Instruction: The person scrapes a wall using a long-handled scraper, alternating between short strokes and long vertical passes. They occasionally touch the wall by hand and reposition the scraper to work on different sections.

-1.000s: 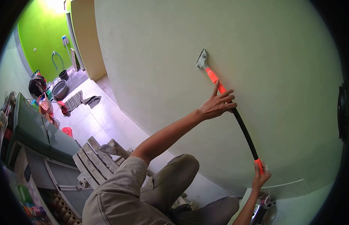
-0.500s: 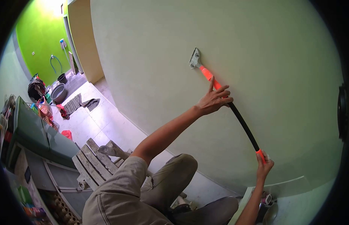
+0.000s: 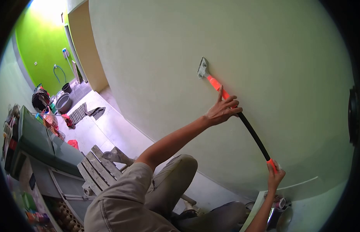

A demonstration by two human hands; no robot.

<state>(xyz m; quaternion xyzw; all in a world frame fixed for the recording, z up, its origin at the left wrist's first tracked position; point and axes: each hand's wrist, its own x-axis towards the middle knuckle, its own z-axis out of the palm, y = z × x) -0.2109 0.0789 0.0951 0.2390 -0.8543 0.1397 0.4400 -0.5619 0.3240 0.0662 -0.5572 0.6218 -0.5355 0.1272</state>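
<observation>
A long-handled scraper [image 3: 253, 133] slants across the pale wall [image 3: 156, 58], its handle part orange and part black. The grey scraper head [image 3: 202, 69] lies at the wall surface, upper end of the tool. My left hand [image 3: 225, 111] holds the handle where the upper orange section meets the black, index finger stretched along the orange. Around the orange butt end, lower right, my right hand [image 3: 276, 176] is closed.
Left of my legs stands a slatted wooden bench [image 3: 96, 170], near a green fridge [image 3: 36, 133]. Striped cloth [image 3: 78, 114] and a grey basin [image 3: 63, 103] lie on the tiled floor. Pans [image 3: 284, 219] sit at lower right; a dark round object [image 3: 353, 116] is at the right edge.
The whole view has shifted, so wall, room, scraper and hands appear slightly lower. My raised knee has moved a little left. Both hands keep their hold on the scraper.
</observation>
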